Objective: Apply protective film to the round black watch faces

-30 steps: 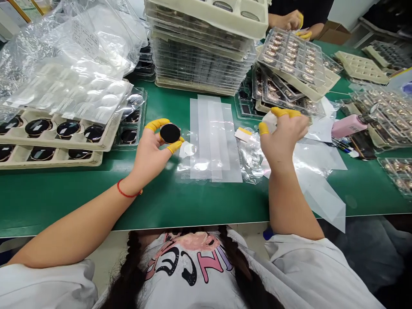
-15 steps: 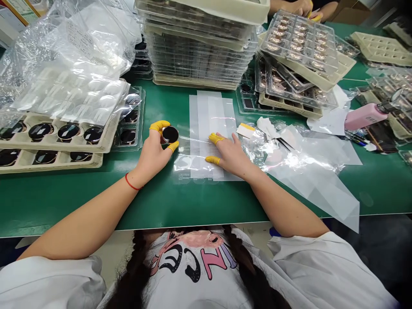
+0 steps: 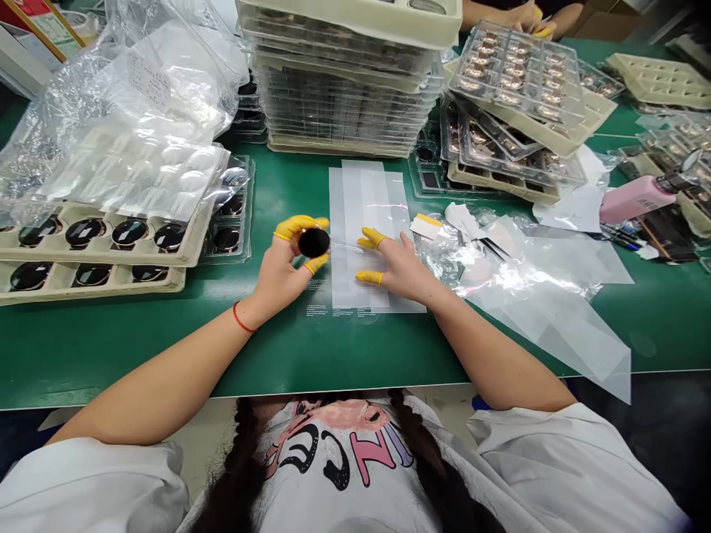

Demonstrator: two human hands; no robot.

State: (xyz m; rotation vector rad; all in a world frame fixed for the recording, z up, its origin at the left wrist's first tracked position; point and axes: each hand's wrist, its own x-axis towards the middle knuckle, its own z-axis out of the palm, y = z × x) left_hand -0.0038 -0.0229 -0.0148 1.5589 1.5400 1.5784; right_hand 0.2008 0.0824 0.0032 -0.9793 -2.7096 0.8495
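My left hand [image 3: 283,270], with yellow finger cots on its tips, pinches a round black glass disc [image 3: 314,243] by its edge, dark face up. Below and to the right lie overlapping strips of translucent film [image 3: 361,192] on the green bench. My right hand [image 3: 397,266], also in yellow cots, lies over these strips with fingers and thumb apart. A faint shiny streak runs between the disc and my right fingertips; I cannot tell whether it is clear film or glare. A clear sheet with small white print [image 3: 319,309] lies under the strips.
Cream trays of black discs [image 3: 127,255] stand at left, beneath a clear blister sheet [image 3: 138,170]. A tall stack of trays [image 3: 344,96] rises at the back. Crumpled film [image 3: 527,274], tweezers [image 3: 494,248] and a pink bottle [image 3: 636,198] are at right. Another person's hands [image 3: 527,15] show behind.
My left hand has moved right and slightly toward me with the black disc, bringing it closer to my right hand. My right hand has hardly moved.
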